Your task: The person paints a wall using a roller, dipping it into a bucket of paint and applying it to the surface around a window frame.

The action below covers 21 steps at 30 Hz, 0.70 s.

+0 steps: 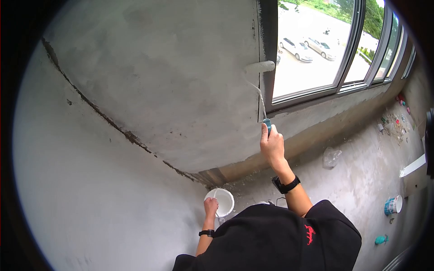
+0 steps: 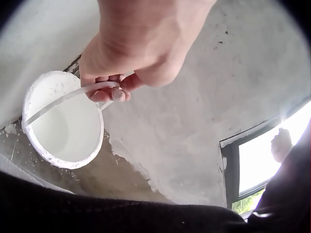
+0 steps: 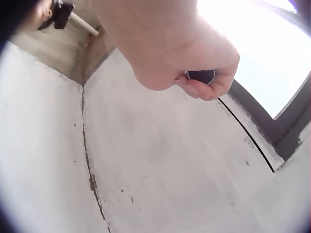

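Observation:
In the head view the right hand [image 1: 273, 145] grips the blue-green handle of a paint roller [image 1: 260, 67]. Its white sleeve overlaps the window's dark frame, beside the plastered wall [image 1: 181, 81]. Seen in the right wrist view, the right hand [image 3: 189, 58] has its fingers curled round the handle, whose dark end [image 3: 201, 76] shows; the roller's sleeve is hidden there. Low at the left, the left hand [image 1: 210, 206] holds a white bucket [image 1: 232, 198] by its handle. The left wrist view shows the fingers hooked round the white bail handle [image 2: 63, 99], with pale white inside the bucket.
A window [image 1: 316, 58] with a dark frame fills the upper right, with parked cars outside. A rough dark crack [image 1: 97, 108] runs down the wall corner. On the floor lie a clear plastic bag [image 1: 332, 157], a blue-and-white bucket [image 1: 392, 205] and scattered debris [image 1: 394, 126].

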### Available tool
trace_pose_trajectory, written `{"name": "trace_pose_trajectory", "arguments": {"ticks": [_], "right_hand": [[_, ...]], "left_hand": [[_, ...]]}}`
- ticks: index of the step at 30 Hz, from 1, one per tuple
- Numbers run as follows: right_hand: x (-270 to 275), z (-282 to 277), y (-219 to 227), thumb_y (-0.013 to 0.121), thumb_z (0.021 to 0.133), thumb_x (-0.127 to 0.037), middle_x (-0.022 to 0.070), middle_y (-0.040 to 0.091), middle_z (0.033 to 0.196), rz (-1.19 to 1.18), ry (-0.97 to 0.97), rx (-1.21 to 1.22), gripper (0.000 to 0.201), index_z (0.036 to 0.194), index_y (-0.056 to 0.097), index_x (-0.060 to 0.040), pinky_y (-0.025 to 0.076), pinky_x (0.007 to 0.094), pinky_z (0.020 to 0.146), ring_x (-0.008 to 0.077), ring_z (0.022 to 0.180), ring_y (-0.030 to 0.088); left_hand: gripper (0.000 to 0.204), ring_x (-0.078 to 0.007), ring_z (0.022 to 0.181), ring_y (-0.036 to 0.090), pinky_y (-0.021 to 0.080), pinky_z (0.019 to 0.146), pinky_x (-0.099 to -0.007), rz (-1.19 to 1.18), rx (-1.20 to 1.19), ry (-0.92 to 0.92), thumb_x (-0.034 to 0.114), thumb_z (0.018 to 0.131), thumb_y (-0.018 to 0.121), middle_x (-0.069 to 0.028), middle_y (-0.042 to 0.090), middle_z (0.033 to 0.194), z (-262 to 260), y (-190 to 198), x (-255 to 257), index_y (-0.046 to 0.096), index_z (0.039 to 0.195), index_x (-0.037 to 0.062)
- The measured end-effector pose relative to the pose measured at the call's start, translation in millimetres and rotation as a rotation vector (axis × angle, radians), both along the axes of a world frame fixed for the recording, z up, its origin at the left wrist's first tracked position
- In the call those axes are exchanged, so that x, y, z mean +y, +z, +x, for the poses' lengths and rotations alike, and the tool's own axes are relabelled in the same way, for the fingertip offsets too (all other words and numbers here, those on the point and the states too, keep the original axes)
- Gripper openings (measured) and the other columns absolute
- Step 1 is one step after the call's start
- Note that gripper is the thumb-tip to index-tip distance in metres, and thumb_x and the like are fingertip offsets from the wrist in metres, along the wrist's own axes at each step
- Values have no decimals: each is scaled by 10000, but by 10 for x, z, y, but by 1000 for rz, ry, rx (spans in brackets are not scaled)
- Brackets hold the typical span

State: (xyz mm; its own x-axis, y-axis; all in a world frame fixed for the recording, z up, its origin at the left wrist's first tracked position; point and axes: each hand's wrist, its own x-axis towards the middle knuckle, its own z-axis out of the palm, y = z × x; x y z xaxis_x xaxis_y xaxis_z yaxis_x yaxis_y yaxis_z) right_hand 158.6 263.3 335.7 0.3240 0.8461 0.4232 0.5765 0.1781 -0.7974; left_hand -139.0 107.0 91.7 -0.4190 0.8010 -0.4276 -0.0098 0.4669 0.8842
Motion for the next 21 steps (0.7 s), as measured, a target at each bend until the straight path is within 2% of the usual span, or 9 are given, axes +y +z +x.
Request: {"name": "trace_pose_trajectory", "arguments": {"ticks": [6, 8, 11, 14, 18, 21], "right_hand": [[126, 107, 608, 449, 982, -337, 267, 577, 591, 78, 17, 18, 414, 754, 496, 6, 461, 507, 508, 460, 596, 599], [251, 86, 691, 450, 982, -341, 265, 580, 591, 102, 25, 27, 419, 752, 497, 6, 464, 499, 503, 453, 596, 605], [374, 19, 685, 460, 978, -334, 269, 580, 590, 145, -19, 2, 403, 779, 500, 14, 466, 492, 490, 451, 599, 612], [253, 34, 516, 471, 974, -319, 274, 569, 580, 132, 13, -6, 382, 783, 491, 11, 466, 497, 490, 455, 595, 604], [17, 74, -213, 474, 968, -334, 278, 563, 580, -24, -7, -61, 381, 774, 469, -6, 457, 537, 496, 480, 597, 584], [-184, 68, -642, 471, 972, -324, 268, 561, 583, -131, -3, -78, 370, 792, 481, -1, 445, 529, 506, 469, 592, 582]], "left_hand": [[142, -118, 452, 490, 375, 409, -259, 19, -47, -26, 95, 830, 557, -40, 521, 554, 27, -40, 22, 540, 708, 24], [149, -122, 457, 502, 380, 409, -260, 8, 40, -52, 98, 830, 559, -47, 533, 561, 16, -136, 34, 541, 702, 24], [149, -127, 456, 508, 386, 408, -266, -11, -19, -44, 100, 829, 562, -48, 534, 559, 10, -164, 25, 543, 703, 23], [141, -132, 452, 515, 396, 407, -272, -4, 15, -59, 98, 824, 566, -51, 537, 554, -10, -138, 21, 550, 707, 22], [139, -136, 445, 510, 390, 405, -275, -58, 57, -3, 97, 822, 565, -59, 548, 562, -20, -169, 29, 561, 711, 12], [156, -140, 454, 514, 384, 410, -278, -29, 38, 5, 92, 823, 560, -60, 544, 555, -17, -84, 6, 555, 690, 10]]}}
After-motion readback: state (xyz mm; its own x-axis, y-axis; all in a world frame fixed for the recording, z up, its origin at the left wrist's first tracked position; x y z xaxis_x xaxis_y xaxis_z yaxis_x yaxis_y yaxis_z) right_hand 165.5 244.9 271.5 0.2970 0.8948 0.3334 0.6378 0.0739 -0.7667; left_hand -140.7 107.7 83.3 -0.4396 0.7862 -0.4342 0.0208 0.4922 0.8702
